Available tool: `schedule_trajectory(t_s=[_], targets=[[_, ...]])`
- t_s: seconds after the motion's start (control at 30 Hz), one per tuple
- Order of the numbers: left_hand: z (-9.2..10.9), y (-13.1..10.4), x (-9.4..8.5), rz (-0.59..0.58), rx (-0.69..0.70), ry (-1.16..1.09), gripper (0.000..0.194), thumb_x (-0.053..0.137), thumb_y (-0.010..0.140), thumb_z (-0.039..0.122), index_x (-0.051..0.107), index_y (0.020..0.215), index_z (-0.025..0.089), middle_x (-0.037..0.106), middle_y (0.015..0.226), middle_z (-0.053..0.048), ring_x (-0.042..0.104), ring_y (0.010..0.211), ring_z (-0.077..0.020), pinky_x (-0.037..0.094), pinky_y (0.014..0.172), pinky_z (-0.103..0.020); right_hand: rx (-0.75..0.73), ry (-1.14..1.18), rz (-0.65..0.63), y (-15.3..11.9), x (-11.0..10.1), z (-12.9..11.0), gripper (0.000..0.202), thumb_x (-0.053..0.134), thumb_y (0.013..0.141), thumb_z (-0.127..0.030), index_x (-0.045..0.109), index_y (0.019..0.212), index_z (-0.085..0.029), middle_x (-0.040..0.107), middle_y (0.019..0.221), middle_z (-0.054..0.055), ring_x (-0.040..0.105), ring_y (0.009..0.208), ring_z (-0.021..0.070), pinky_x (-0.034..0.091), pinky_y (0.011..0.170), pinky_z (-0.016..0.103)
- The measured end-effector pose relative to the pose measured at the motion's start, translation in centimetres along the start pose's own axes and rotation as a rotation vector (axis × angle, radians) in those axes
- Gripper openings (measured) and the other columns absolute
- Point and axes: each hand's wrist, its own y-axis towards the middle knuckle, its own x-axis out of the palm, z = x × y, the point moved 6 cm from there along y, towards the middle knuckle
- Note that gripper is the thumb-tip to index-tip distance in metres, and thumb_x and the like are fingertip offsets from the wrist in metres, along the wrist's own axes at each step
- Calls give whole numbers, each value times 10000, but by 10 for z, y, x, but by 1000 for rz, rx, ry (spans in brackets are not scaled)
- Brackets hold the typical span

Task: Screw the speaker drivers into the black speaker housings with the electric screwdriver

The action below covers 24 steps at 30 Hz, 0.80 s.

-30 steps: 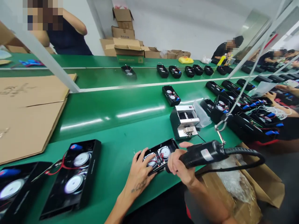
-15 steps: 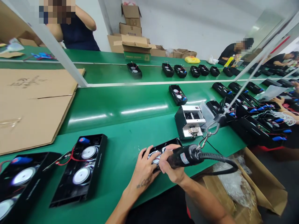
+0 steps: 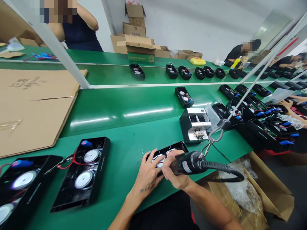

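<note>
My right hand (image 3: 176,174) is wrapped round a black electric screwdriver (image 3: 189,163), which hangs from a metal hook and trails a thick cable. The tool lies nearly level over a black speaker case (image 3: 182,147); its tip is hidden behind my fingers. My left hand (image 3: 147,174) grips that same case from the near left, fingers curved over its edge beside a round white-backed speaker (image 3: 159,161). To the left lie two more open cases, one speaker case (image 3: 103,166) with red wires and a blue part, the other case (image 3: 45,172) partly out of view.
A black and silver machine (image 3: 195,126) stands just beyond my hands. Flattened cardboard (image 3: 35,111) covers the left side. Several cases are piled at right, near a co-worker's arm. An open carton (image 3: 268,188) with clear plastic sits below right. White posts cross the view.
My right hand and the screwdriver have dipped slightly. The case beyond the machine has shifted a little right, while cases on the far line have slid slightly left.
</note>
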Motion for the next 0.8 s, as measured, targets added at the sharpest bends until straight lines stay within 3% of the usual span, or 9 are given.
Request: schedule_trajectory(t_s=[0.47, 0.63, 0.8], targets=[[0, 0, -3, 5, -4, -17, 338, 747, 919, 277, 782, 1253, 313, 767, 1289, -66, 477, 1514, -391, 385, 1225, -601, -67, -51, -21, 5, 4, -11, 361, 665, 1021, -296, 444, 1307, -311, 548, 621, -126, 526, 430, 158, 532, 592, 356], [-1, 0, -1, 11, 3, -25, 283, 777, 905, 293, 796, 1187, 310, 762, 1325, -55, 474, 1510, -389, 383, 1220, -602, -70, -31, -12, 4, 3, -10, 392, 673, 1003, -234, 444, 1312, -309, 544, 630, -132, 523, 448, 144, 529, 622, 345], [-1, 0, -1, 4, 1, 0, 326, 775, 914, 308, 786, 1240, 305, 761, 1338, -45, 479, 1504, -377, 375, 1223, -580, -62, -70, -12, 2, 3, -5, 356, 657, 1041, -322, 407, 1295, -313, 526, 639, -135, 508, 452, 141, 531, 614, 344]])
